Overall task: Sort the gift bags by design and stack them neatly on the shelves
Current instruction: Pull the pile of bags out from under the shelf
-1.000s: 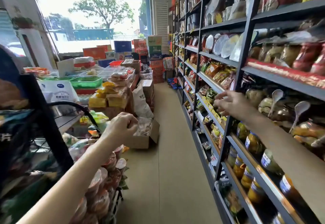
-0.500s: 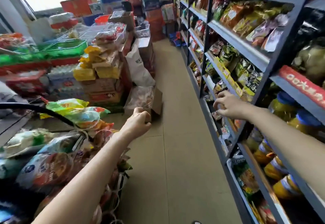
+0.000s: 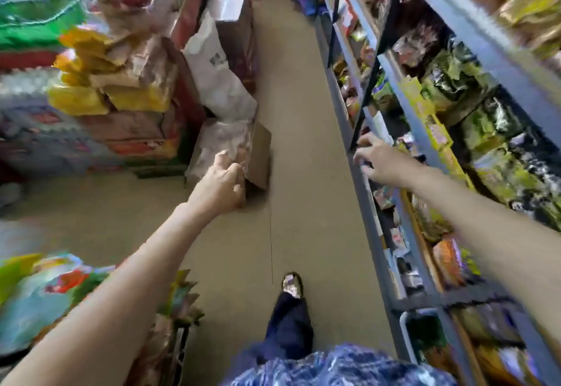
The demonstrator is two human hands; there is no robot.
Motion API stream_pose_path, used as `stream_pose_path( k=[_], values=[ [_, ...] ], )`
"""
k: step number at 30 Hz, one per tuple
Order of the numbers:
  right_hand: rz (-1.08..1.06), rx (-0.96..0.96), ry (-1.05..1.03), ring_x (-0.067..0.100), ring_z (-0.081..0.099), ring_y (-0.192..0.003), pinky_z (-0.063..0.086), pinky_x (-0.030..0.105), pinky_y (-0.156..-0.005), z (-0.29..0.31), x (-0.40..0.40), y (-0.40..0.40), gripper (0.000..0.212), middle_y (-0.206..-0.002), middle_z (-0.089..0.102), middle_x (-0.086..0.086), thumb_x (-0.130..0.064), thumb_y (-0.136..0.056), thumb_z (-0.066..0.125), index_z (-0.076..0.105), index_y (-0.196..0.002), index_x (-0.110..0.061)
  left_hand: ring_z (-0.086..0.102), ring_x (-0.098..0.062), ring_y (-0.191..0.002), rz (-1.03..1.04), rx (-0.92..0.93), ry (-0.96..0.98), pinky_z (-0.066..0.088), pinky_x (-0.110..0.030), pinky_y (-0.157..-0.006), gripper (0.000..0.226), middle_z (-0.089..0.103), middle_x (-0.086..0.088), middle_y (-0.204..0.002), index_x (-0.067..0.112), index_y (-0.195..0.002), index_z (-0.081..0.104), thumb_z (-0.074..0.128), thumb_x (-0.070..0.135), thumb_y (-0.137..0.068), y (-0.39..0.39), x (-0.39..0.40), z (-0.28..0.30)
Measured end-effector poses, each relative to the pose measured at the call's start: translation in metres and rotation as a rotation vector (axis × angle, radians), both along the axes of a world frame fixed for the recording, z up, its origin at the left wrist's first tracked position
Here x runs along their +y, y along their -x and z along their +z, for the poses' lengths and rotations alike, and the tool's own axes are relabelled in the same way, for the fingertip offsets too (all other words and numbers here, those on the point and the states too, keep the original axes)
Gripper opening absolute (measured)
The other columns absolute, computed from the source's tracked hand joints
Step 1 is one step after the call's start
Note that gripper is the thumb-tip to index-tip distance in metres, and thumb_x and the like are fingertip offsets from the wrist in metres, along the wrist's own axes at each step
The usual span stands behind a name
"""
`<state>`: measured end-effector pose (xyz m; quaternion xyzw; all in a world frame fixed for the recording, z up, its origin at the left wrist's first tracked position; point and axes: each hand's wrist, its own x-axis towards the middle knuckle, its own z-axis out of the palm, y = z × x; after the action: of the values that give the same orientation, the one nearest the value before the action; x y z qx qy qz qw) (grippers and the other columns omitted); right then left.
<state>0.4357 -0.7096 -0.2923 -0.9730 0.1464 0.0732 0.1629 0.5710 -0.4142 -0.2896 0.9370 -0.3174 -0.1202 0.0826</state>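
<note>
The view is blurred by motion and I cannot pick out any gift bag. My right hand [image 3: 379, 162] reaches with spread fingers to the edge of a low shelf in the dark metal rack [image 3: 473, 30] on the right, beside small coloured packets [image 3: 408, 143]. It holds nothing that I can see. My left hand [image 3: 223, 185] is stretched forward over the aisle with its fingers curled and nothing in them, in front of an open cardboard box [image 3: 258, 155].
The rack is packed with green and yellow snack packets [image 3: 455, 79]. On the left stand yellow packs [image 3: 79, 97] on cartons, a white sack [image 3: 218, 82] and a wire cart of snack bags [image 3: 39, 294]. A tan floor aisle [image 3: 303, 112] runs ahead; my foot [image 3: 292, 284] is stepping forward.
The camera has tilted sharply down, from the window and far aisle to the floor. My right hand has dropped from a mid shelf to a lower one. My left hand stays curled.
</note>
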Motion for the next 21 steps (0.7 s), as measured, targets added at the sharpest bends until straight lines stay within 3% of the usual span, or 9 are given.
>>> stream_pose_path(
  k=[5, 8, 13, 15, 18, 21],
  values=[
    [-0.08, -0.058, -0.04, 0.033, 0.051, -0.112, 0.04, 0.036, -0.098, 0.002, -0.08, -0.132, 0.021, -0.136, 0.035, 0.016, -0.009, -0.085, 0.056, 0.065, -0.104, -0.006, 0.038, -0.038, -0.126, -0.051, 0.052, -0.095, 0.04, -0.044, -0.1, 0.036, 0.029, -0.019, -0.142, 0.009, -0.125, 0.05, 0.052, 0.019, -0.091, -0.148, -0.094, -0.019],
    [-0.136, -0.066, -0.045, 0.033, 0.043, -0.121, 0.033, 0.034, -0.1, 0.016, -0.135, -0.201, 0.022, -0.135, 0.037, 0.016, -0.013, -0.087, 0.058, 0.064, -0.106, -0.004, 0.035, -0.035, -0.128, -0.11, 0.148, -0.177, 0.035, -0.046, -0.103, 0.042, 0.025, -0.014, -0.147, 0.013, -0.125, 0.052, 0.054, 0.038, -0.091, -0.224, -0.162, -0.019],
    [-0.256, 0.045, -0.071, 0.032, 0.031, -0.132, 0.028, 0.039, -0.107, 0.009, -0.25, -0.322, 0.039, -0.14, 0.034, 0.015, -0.042, -0.084, 0.062, 0.063, -0.107, -0.012, 0.032, -0.029, -0.131, -0.232, 0.096, -0.143, 0.03, -0.042, -0.104, 0.048, 0.026, -0.005, -0.149, 0.021, -0.124, 0.055, 0.047, 0.053, -0.09, -0.35, -0.271, -0.025],
    [-0.214, 0.121, -0.055, 0.031, 0.027, -0.134, 0.027, 0.041, -0.109, -0.004, -0.3, -0.385, 0.046, -0.142, 0.033, 0.016, -0.049, -0.082, 0.062, 0.061, -0.113, -0.014, 0.034, -0.03, -0.129, -0.191, 0.125, -0.169, 0.032, -0.041, -0.103, 0.048, 0.03, -0.004, -0.146, 0.021, -0.122, 0.058, 0.047, 0.055, -0.09, -0.42, -0.313, -0.036],
    [-0.175, 0.147, -0.082, 0.03, 0.032, -0.131, 0.029, 0.038, -0.105, -0.009, -0.367, -0.486, 0.043, -0.135, 0.039, 0.018, -0.046, -0.083, 0.062, 0.062, -0.106, -0.011, 0.041, -0.031, -0.123, -0.053, 0.18, -0.205, 0.038, -0.041, -0.1, 0.048, 0.04, -0.006, -0.138, 0.019, -0.113, 0.062, 0.05, 0.057, -0.087, -0.525, -0.372, -0.041],
    [-0.14, 0.16, -0.083, 0.029, 0.038, -0.127, 0.032, 0.033, -0.101, 0.004, -0.416, -0.588, 0.043, -0.128, 0.046, 0.019, -0.044, -0.084, 0.063, 0.065, -0.105, -0.007, 0.044, -0.033, -0.122, 0.009, 0.174, -0.076, 0.039, -0.044, -0.101, 0.046, 0.043, -0.008, -0.137, 0.016, -0.11, 0.065, 0.05, 0.054, -0.088, -0.611, -0.426, -0.023]
  ],
)
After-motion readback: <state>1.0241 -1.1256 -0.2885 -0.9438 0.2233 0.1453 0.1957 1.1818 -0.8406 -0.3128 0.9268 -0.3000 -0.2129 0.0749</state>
